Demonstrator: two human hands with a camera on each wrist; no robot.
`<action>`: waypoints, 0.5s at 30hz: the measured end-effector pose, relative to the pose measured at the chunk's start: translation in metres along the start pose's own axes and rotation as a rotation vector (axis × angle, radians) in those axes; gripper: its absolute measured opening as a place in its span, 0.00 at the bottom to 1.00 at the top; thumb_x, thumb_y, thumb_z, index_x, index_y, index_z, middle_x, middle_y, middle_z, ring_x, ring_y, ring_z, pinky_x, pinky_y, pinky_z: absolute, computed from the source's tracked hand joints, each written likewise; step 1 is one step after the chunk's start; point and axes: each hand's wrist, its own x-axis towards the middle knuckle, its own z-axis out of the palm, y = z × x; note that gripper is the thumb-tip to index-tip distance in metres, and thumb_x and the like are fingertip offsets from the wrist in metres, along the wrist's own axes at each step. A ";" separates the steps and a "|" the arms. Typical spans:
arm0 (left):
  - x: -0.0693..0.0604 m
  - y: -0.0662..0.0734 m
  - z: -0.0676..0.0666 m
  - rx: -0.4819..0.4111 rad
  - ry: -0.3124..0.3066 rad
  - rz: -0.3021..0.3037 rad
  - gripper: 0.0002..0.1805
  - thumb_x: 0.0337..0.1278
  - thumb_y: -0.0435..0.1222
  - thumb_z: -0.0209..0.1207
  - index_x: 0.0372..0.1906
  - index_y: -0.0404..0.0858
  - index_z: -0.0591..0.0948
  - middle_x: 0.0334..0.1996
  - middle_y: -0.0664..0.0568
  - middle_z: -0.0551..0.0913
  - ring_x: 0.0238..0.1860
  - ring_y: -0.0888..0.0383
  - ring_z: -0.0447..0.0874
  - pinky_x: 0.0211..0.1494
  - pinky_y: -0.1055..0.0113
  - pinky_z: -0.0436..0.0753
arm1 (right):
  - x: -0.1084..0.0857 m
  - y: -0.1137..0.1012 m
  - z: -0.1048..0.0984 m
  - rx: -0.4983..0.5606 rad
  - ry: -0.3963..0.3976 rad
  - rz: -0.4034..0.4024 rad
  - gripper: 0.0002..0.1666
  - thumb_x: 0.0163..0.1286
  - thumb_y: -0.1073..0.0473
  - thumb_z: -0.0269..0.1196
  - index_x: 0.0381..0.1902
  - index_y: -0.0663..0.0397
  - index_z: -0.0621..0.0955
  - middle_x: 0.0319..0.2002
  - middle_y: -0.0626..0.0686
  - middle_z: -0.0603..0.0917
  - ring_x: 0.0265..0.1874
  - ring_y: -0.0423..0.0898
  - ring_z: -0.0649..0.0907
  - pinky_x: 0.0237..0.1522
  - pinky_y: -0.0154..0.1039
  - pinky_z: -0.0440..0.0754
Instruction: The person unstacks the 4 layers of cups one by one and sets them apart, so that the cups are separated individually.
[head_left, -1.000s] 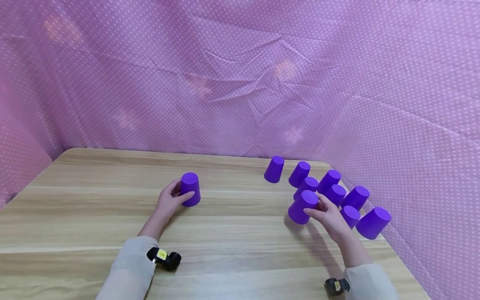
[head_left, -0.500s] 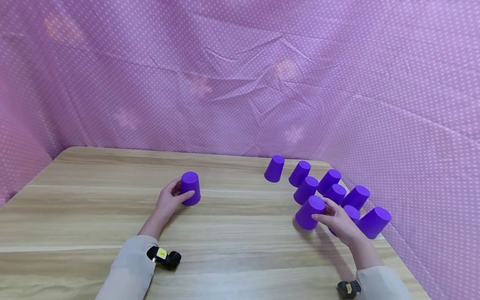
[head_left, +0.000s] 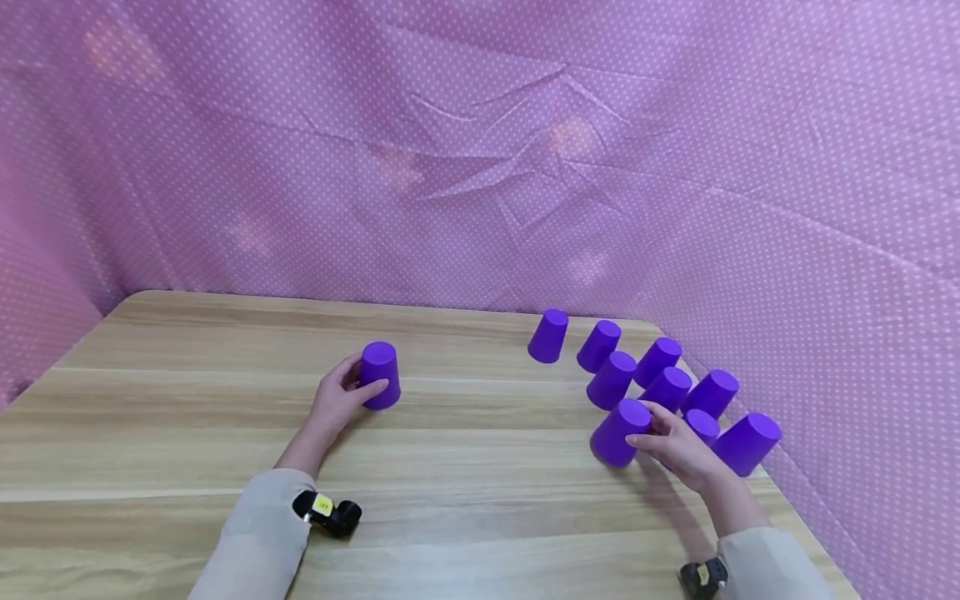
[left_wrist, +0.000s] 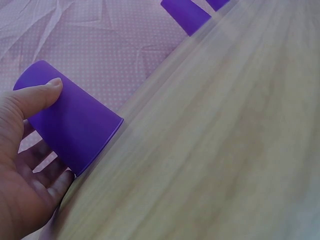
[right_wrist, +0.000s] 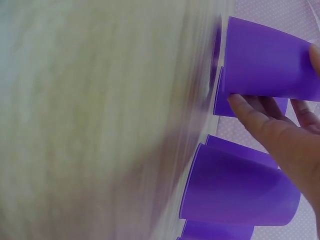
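My left hand grips an upside-down purple plastic cup, thumb on the near side and fingers round the far side. That cup's rim is at the wooden tabletop. Over on the right, my right hand holds another upside-down purple cup between thumb and fingers. In the right wrist view, a narrow gap with a shadow shows between this cup and the table. Just beyond the right hand, more inverted cups stand close together, among them a cup behind the held one. The hand partly hides a cup.
Several upside-down purple cups stand in rough rows at the table's right side, from the back cup to the right-edge cup. A pink dotted cloth hangs behind and beside the wooden table. Black cameras sit on both wrists.
My right hand has moved its cup a little right and toward me, then lowered it nearer the table. The left hand and its cup stay in place.
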 end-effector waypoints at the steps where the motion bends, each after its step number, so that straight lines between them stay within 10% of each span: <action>1: 0.000 0.000 0.000 0.001 0.000 0.002 0.39 0.45 0.42 0.62 0.62 0.35 0.58 0.56 0.36 0.63 0.57 0.46 0.60 0.59 0.57 0.61 | 0.000 0.001 0.000 0.001 -0.002 0.007 0.27 0.55 0.69 0.59 0.52 0.56 0.65 0.42 0.50 0.74 0.40 0.41 0.75 0.41 0.36 0.75; 15: 0.000 -0.001 -0.001 -0.005 -0.002 0.014 0.39 0.44 0.42 0.62 0.62 0.34 0.59 0.55 0.35 0.64 0.56 0.45 0.61 0.58 0.56 0.62 | -0.001 0.008 -0.004 -0.070 0.016 0.026 0.32 0.56 0.66 0.59 0.57 0.63 0.60 0.44 0.51 0.74 0.40 0.40 0.75 0.42 0.37 0.74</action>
